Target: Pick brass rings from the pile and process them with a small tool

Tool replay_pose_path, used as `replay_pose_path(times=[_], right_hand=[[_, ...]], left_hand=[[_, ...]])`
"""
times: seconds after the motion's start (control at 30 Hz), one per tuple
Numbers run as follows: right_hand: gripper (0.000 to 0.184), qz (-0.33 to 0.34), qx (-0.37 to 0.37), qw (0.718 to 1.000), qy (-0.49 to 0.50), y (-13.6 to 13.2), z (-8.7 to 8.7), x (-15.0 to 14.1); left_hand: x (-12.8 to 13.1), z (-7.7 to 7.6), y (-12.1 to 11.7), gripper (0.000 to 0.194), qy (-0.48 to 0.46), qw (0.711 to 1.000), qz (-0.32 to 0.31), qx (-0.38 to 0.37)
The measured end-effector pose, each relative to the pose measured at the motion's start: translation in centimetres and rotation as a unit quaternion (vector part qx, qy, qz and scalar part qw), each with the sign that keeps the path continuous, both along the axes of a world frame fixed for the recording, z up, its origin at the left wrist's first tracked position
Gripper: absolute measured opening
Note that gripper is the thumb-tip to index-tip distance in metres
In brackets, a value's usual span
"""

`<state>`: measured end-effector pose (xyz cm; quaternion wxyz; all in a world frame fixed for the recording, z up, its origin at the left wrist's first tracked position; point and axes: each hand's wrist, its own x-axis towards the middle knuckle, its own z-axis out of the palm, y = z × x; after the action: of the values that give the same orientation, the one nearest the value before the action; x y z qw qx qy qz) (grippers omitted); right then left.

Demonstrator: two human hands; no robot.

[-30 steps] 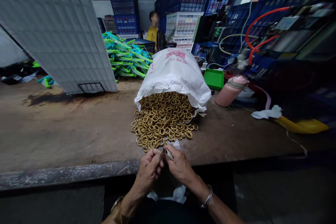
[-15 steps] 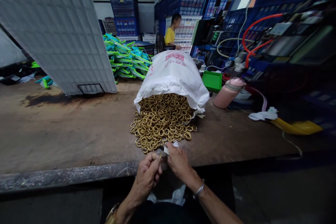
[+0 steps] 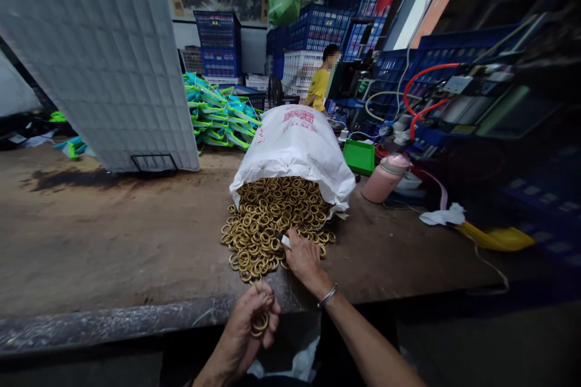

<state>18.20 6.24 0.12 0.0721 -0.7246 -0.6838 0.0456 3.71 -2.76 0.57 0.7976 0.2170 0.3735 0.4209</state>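
A white woven sack [image 3: 295,145] lies on its side on the worn workbench [image 3: 113,242], spilling a heap of brass rings [image 3: 272,224] toward me. My left hand [image 3: 247,329] is below the bench's front edge, fingers curled around a few brass rings [image 3: 259,321]. My right hand [image 3: 302,257] reaches onto the near edge of the heap, fingers pinched on a small white-tipped object [image 3: 285,242] I cannot make out. A metal bangle sits on my right wrist.
A grey gridded panel [image 3: 100,66] leans at the back left. Stacked green-and-blue items [image 3: 218,112], a green box [image 3: 360,157], a pink bottle [image 3: 385,176], red hoses and machinery [image 3: 454,103] fill the back and right. A person in yellow [image 3: 320,81] stands among blue crates.
My hands have separated: the right one moved forward onto the ring heap, the left dropped below the bench edge with rings. The far person walked right.
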Motion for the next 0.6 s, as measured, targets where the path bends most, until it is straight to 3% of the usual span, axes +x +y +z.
replay_pose_path(times=[0.2, 0.37, 0.47, 0.6], right_hand=[[0.012, -0.001, -0.005, 1.000, 0.002, 0.1, 0.1, 0.0], [0.009, 0.002, 0.033, 0.998, 0.056, -0.1, 0.1, 0.8], [0.011, 0.004, 0.052, 0.990, 0.133, -0.7, 0.0, 1.1], [0.018, 0.017, 0.033, 0.964, 0.262, -2.0, -0.4, 0.8]], left_hand=[[-0.3, -0.4, 0.3, 0.020, -0.063, 0.997, 0.006, -0.039], [-0.2, -0.4, 0.9, 0.019, -0.042, 0.999, 0.006, -0.019], [0.0, -0.4, 1.4, 0.021, -0.002, 1.000, 0.017, 0.015], [0.3, -0.7, 1.7, 0.020, 0.158, 0.977, 0.080, 0.121]])
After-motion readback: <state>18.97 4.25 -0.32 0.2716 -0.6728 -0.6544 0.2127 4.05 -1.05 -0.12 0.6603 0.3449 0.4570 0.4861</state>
